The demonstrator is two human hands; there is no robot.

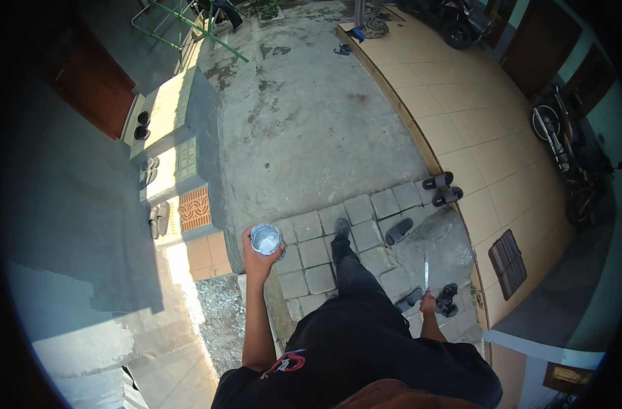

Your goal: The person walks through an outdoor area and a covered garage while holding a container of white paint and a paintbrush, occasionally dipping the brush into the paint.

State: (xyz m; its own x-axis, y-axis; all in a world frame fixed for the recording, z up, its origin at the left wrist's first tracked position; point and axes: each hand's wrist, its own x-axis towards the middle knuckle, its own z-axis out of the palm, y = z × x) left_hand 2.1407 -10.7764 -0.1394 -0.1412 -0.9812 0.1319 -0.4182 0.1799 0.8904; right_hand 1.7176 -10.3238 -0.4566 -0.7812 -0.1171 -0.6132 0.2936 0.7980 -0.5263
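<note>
My left hand (256, 261) is closed around a round, open-topped container (266, 240), held upright out in front of my body. Its inside is smeared whitish-grey; what it contains is hard to make out. Lower on the right, my right hand (428, 301) grips a long, thin, silvery blade-like tool (426, 271) that points forward, away from me. Its handle is mostly hidden in the fingers, so I cannot tell its exact kind. My legs are in a stride over grey paving blocks (320, 280), with one sandalled foot (342, 227) ahead.
Tiled steps (194, 170) with several pairs of sandals rise on the left to a brown door (86, 75). A raised tiled porch (461, 123) on the right holds a motorbike (461, 31), a bicycle (553, 133) and a mat (507, 264). Loose slippers (442, 189) lie by its edge.
</note>
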